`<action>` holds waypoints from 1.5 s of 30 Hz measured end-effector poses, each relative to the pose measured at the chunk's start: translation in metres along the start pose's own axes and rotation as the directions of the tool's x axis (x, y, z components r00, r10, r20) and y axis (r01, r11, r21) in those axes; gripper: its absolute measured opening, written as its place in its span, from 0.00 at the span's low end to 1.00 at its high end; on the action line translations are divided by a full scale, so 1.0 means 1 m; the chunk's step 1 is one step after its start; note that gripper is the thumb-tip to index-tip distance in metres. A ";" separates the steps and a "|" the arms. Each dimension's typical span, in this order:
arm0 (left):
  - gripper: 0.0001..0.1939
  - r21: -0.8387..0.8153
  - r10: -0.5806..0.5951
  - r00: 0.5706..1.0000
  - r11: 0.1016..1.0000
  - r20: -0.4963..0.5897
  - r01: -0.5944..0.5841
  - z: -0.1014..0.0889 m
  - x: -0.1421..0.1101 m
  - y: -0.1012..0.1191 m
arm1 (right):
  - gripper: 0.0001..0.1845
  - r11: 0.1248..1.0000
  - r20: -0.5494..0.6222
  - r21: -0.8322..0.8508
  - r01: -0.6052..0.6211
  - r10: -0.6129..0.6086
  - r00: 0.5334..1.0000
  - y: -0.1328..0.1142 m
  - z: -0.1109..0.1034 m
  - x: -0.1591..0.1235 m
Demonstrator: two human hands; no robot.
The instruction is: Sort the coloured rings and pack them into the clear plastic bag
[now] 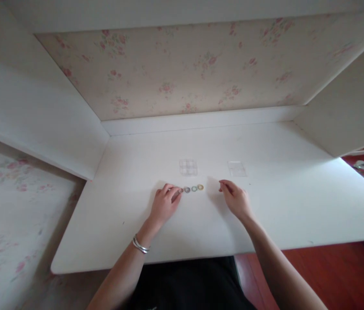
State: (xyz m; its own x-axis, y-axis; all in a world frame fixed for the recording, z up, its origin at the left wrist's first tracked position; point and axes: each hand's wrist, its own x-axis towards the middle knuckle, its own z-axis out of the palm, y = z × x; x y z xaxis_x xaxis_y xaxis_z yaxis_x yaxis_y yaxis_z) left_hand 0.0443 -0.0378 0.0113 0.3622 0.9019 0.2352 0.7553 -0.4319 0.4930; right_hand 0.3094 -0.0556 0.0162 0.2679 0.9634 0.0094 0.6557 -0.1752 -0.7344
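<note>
across the middle of the white desk [266, 219], four small rings [194, 188] lie in a short row, rising slightly toward the right. the left arm reaches in from the lower edge of the view, slanting up and to the right, with silver bangles [140, 244] at the wrist. the left hand [164, 204] is palm down, its fingers bent forward and its thumb stretched out below them, the tips at the leftmost ring [181, 190]; whether this grip is closed on that ring or only touching it, i cannot tell. the right arm slants up and to the left, and the right hand [236, 200] is turned inward, apart from the row, with a shadow on the desk beside it. its fingers are curled and the thumb lies close to them; whether that grip pinches anything is too small to tell. beyond the rings lies a clear compartmented tray [188, 167], and farther right, beyond the right hand, a clear flat piece [237, 168].
</note>
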 end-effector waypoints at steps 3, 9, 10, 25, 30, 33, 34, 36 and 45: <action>0.10 -0.035 -0.008 1.000 0.999 0.002 0.008 0.000 0.000 -0.003 | 0.19 0.993 0.064 -0.069 0.092 -0.087 0.994 -0.027 0.008 0.024; 0.11 -0.025 -0.006 1.000 1.000 0.021 0.007 -0.002 -0.002 -0.002 | 0.23 0.942 0.198 -0.287 0.172 -0.117 0.973 -0.054 0.039 0.068; 0.11 -0.020 -0.006 1.000 1.000 0.023 0.006 -0.003 -0.002 -0.002 | 0.22 0.933 0.213 -0.315 0.176 -0.112 0.971 -0.055 0.043 0.072; 0.11 0.020 0.013 1.000 1.000 0.001 -0.013 -0.001 -0.002 -0.002 | 0.18 0.918 0.236 -0.308 0.249 -0.180 0.955 -0.051 0.056 0.067; 0.11 0.034 0.016 1.000 0.999 -0.004 -0.016 0.000 -0.001 -0.002 | 0.18 0.925 0.229 -0.284 0.251 -0.189 0.955 -0.051 0.055 0.065; 0.11 0.054 0.018 1.000 0.998 -0.006 -0.018 0.000 -0.001 0.000 | 0.19 0.930 0.204 -0.269 0.249 -0.198 0.959 -0.051 0.051 0.063; 0.11 0.064 0.020 1.000 0.998 -0.006 -0.020 0.000 -0.001 0.000 | 0.20 0.937 0.184 -0.252 0.241 -0.198 0.963 -0.050 0.050 0.062; 0.11 0.082 0.025 1.000 0.996 -0.005 -0.025 0.000 0.000 0.002 | 0.21 0.964 0.120 -0.172 0.205 -0.186 0.975 -0.046 0.046 0.058; 0.12 0.102 0.045 0.999 0.994 -0.012 -0.044 0.000 0.000 0.004 | 0.23 0.984 -0.110 0.176 -0.027 0.047 0.993 -0.004 0.033 0.016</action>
State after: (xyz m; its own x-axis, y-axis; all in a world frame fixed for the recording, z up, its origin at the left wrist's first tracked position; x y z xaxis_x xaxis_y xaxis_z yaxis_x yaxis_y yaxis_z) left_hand 0.0473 -0.0391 0.0137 0.3898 0.8814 0.2669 0.7903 -0.4689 0.3945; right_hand 0.2880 -0.0331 -0.0029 0.3745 0.9259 0.0492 0.5140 -0.1632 -0.8421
